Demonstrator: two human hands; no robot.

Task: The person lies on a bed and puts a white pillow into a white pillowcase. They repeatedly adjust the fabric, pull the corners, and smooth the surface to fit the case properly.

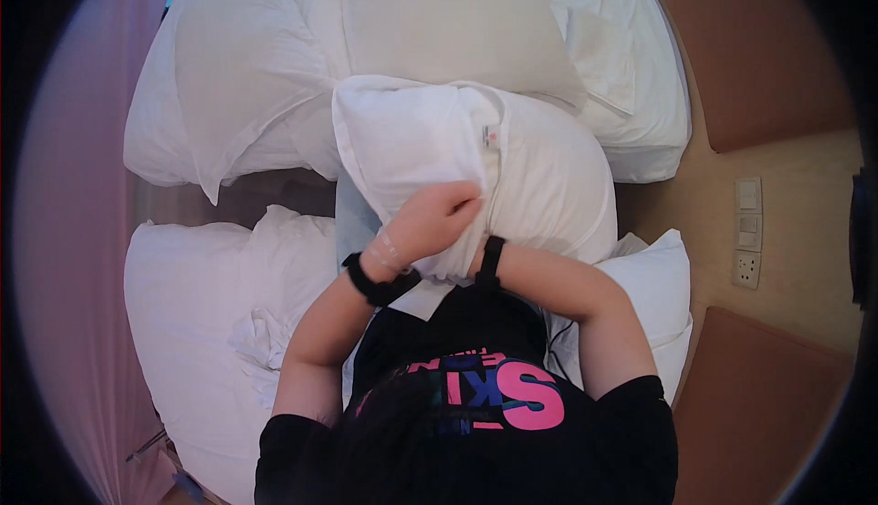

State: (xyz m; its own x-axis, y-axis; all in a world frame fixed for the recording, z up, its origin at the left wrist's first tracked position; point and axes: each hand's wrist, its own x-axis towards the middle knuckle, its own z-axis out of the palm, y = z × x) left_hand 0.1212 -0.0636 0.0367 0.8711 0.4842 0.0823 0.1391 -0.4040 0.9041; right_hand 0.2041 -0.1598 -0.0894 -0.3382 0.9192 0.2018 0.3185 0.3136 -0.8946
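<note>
Pillow [512, 166] in its white case is the main thing going on, held up against the person's chest right over the middle of the bed, so both hands sit at its near edge. It's the plump one with a little tag near the top seam, and the case looks partly pulled over it, with a looser flap on the left side.

Biggest thing around it is the bed [201, 322] itself, all white sheets, with rumpled linen bunched on the near left. Two more white pillows [274, 57] lie at the far end, side by side, and another pillow [654, 285] pokes out on the near right, just behind the person's arm. On the right there's a tan wall with padded brown panels [759, 57] and a strip of switches and a socket [747, 231]. A pinkish curtain [73, 231] hangs along the left.

Left hand [434, 217] is curled closed, fingers pinching the case fabric at the pillow's lower middle, a black wrist strap [375, 281] just below it. Right hand [482, 247] is tucked into or under the pillow, so only the wrist with its black strap shows. Can't tell how open it is, though it's clearly up against the pillow. The two hands are close together, nearly touching.
</note>
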